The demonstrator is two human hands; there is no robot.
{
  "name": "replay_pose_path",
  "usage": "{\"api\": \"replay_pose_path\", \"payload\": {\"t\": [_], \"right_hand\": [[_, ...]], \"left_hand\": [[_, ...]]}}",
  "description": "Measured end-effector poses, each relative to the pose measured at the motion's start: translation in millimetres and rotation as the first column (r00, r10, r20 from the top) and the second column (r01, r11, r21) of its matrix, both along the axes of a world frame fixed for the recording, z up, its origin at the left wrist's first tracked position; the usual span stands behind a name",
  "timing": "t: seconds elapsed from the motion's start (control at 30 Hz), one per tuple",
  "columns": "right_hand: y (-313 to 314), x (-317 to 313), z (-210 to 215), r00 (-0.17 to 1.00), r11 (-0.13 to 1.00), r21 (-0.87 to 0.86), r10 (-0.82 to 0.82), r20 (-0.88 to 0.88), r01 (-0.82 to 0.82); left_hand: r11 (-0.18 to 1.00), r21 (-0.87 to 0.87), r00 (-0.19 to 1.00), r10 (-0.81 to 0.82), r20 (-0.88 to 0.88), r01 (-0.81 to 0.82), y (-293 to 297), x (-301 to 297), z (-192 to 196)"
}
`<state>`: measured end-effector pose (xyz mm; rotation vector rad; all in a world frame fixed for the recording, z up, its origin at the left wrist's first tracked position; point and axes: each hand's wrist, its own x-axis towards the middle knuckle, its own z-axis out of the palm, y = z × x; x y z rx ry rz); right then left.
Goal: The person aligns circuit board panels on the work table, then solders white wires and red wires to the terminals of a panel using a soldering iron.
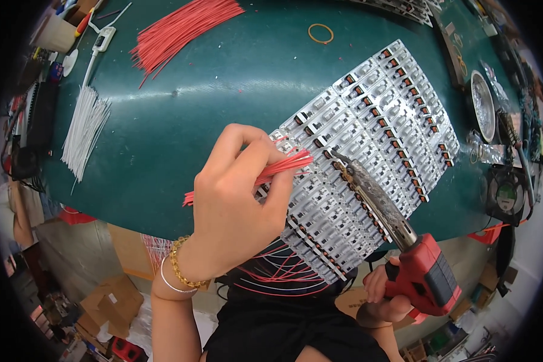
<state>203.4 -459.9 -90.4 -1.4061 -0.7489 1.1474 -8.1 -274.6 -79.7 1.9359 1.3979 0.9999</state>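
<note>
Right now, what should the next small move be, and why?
Probably ease the soldering iron slightly left: its tip sits just beside the ends of the red wires, apparently apart, while the left hand holds them over the circuit-board panel and the right hand grips the iron.

The green tabletop (pixel 157 136) gleams — cardboard boxes (pixel 111 306) below.
</note>
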Motion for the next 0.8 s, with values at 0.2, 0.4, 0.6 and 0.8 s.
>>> {"api": "replay_pose_path", "payload": {"t": [0.2, 0.4, 0.6, 0.8], "right_hand": [[-14.8, 4.7, -10.2, 0.999, 0.999, 0.014, -0.038, -0.017, 0.038], [-11.8, 5.7, -12.0, 0.995, 0.999, -0.050, 0.020, 0.097, -0.015], [3.7, 8.5, -4.6, 0.989, 0.998, -0.071, -0.014, -0.149, 0.004], [-12.7, 12.9, -15.0, 0.990, 0.996, -0.069, 0.057, 0.133, -0.048]], "left_hand": [[1.000, 0.010, 0.996, 0.020, -0.086, -0.019, -1.0, 5.2, -1.5], [0.999, -0.004, 0.993, 0.036, -0.114, -0.037, -3.0, 8.1, -3.7], [0.989, 0.146, 0.975, 0.061, -0.215, -0.030, -2.8, 10.5, -13.7], [0.986, 0.166, 0.974, 0.049, -0.223, -0.012, -2.4, 10.7, -15.2]]}}
